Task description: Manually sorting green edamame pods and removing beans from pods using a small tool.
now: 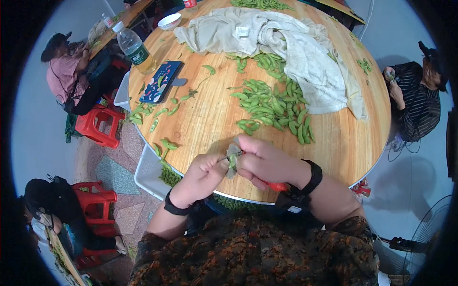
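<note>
Just above the near edge of the round wooden table (pixel 200 132), my two hands meet. My left hand (pixel 204 173) pinches one side of a small green bit (pixel 233 161), seemingly a soybean pod, with greyish material around it that I cannot identify. My right hand (pixel 263 159) is closed around a red-handled tool (pixel 277 186); its working end is hidden by the fingers. Beyond the hands lies a loose pile of green soybean pods (pixel 270 103). Several single pods (pixel 168 144) lie left of my left hand, near the table's edge.
A crumpled pale cloth (pixel 311 78) partly covers pods. At left stand a plastic bottle (pixel 134 50) and a phone in a patterned case (pixel 161 82); a bowl (pixel 169 22) is farther back. A white plastic crate (pixel 148 173) sits below the edge. Other people sit at right (pixel 417 96) and left (pixel 68 75).
</note>
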`<state>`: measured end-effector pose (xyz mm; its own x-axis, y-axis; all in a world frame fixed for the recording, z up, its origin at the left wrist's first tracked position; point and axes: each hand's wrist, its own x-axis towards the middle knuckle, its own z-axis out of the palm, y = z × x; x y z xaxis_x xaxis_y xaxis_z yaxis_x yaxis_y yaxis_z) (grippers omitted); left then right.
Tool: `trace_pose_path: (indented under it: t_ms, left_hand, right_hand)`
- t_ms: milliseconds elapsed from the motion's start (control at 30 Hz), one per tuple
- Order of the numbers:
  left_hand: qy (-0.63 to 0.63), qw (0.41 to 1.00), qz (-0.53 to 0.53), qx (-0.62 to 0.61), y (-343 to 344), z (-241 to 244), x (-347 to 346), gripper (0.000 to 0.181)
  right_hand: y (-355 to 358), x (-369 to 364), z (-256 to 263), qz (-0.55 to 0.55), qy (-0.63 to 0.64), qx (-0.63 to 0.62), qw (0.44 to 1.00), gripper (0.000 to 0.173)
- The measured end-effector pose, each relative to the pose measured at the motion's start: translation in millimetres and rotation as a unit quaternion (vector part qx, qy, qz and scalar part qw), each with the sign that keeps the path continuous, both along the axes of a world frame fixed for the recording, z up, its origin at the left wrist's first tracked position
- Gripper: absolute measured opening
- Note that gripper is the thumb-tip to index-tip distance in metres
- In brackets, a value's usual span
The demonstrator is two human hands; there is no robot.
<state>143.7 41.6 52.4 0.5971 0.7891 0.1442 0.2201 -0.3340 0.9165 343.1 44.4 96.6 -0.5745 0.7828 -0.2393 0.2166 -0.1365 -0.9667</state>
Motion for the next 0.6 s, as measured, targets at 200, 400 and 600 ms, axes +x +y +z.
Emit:
trace_pose_path:
  t_ms: [200,400,600]
  left_hand:
    - [-0.15,0.945,0.079,-0.281,-4,-13,11,0.012]
    - [-0.167,0.961,0.064,-0.209,-3,-23,4,0.015]
    - [-0.121,0.986,0.087,-0.08,-5,-17,11,0.012]
  right_hand:
    - [-4,-3,-13,-0.045,0.024,-0.035,0.998,0.006]
    - [-7,-9,-22,-0.109,-0.087,0.325,0.935,0.02]
    - [-5,-5,-28,-0.078,-0.168,0.358,0.915,0.018]
